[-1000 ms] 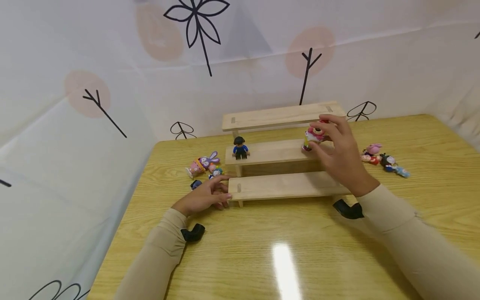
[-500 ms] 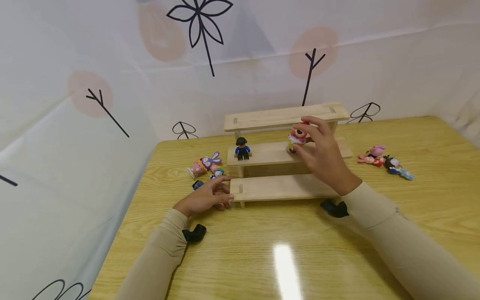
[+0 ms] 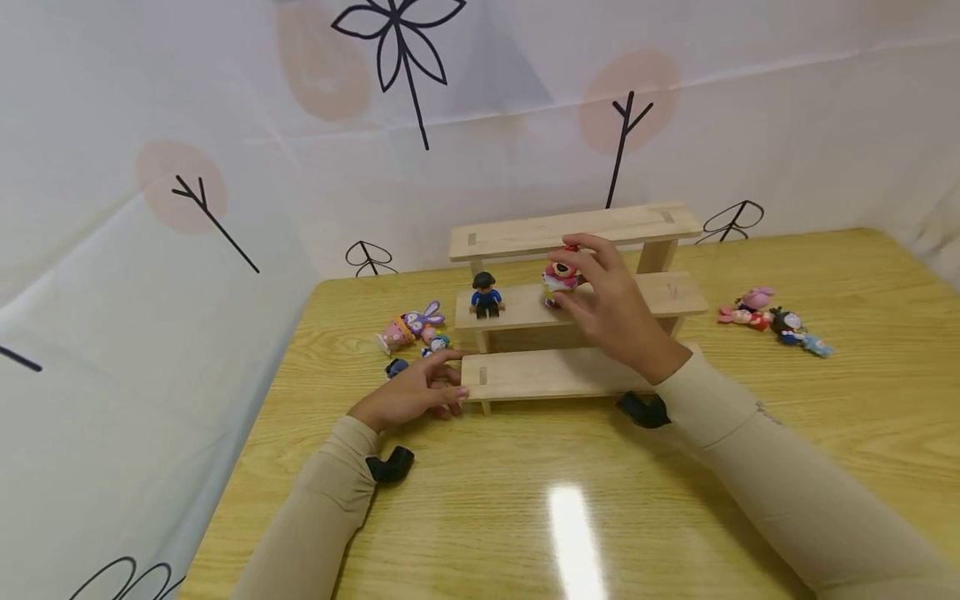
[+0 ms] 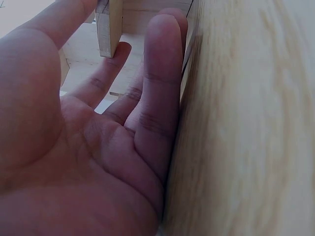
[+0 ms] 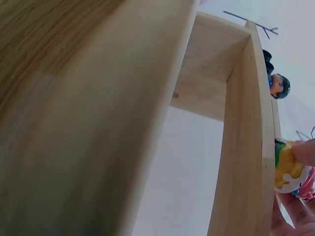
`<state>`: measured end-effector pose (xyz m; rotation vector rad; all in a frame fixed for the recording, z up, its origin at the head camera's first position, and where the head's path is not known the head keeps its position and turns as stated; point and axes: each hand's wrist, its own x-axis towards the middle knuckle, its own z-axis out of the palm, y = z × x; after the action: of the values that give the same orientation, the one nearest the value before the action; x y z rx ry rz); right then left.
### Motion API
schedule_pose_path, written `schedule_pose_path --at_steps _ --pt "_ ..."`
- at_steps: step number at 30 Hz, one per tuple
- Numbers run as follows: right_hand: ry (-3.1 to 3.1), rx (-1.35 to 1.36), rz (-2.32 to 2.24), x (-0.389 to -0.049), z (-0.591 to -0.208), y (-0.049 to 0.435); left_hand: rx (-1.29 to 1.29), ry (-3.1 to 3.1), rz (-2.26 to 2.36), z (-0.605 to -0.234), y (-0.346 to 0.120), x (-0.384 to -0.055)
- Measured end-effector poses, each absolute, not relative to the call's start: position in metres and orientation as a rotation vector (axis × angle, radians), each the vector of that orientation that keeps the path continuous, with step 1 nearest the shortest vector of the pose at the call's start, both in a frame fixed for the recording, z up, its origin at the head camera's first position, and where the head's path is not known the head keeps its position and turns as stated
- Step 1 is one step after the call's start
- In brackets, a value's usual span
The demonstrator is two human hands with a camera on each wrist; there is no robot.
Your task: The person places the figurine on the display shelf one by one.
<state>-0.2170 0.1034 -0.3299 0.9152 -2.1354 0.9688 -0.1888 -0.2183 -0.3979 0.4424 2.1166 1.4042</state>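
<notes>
My right hand [image 3: 615, 312] pinches a pink bear figurine [image 3: 559, 278] at the middle tier of a three-tier wooden shelf [image 3: 551, 372]. In the right wrist view the yellow lower part of the bear is against the tier's edge; whether its feet touch the board cannot be told. To its left a black-haired toy figure [image 3: 486, 296] in blue stands on the same tier. My left hand [image 3: 408, 396] holds the left end of the lowest tier, thumb at the front corner and index finger behind. The left wrist view shows its other fingers along the tabletop [image 4: 236, 123].
Left of the shelf lie several figurines, among them a purple rabbit [image 3: 422, 319] and a dark blue one [image 3: 396, 367]. More lie on the right: a pink one [image 3: 756, 298] and a black-haired one [image 3: 786, 325]. A patterned white cloth [image 3: 517, 150] hangs behind the table.
My right hand has moved left along the middle tier with the bear figurine, towards the black-haired figure. The left hand has stayed at the shelf's end.
</notes>
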Motion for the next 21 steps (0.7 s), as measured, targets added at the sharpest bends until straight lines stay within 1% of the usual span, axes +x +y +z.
schedule_pose_path --at_steps 21 --pt "-2.153 1.057 1.013 -0.221 -0.336 0.088 0.421 2.114 1.411 -0.396 -0.217 -0.19"
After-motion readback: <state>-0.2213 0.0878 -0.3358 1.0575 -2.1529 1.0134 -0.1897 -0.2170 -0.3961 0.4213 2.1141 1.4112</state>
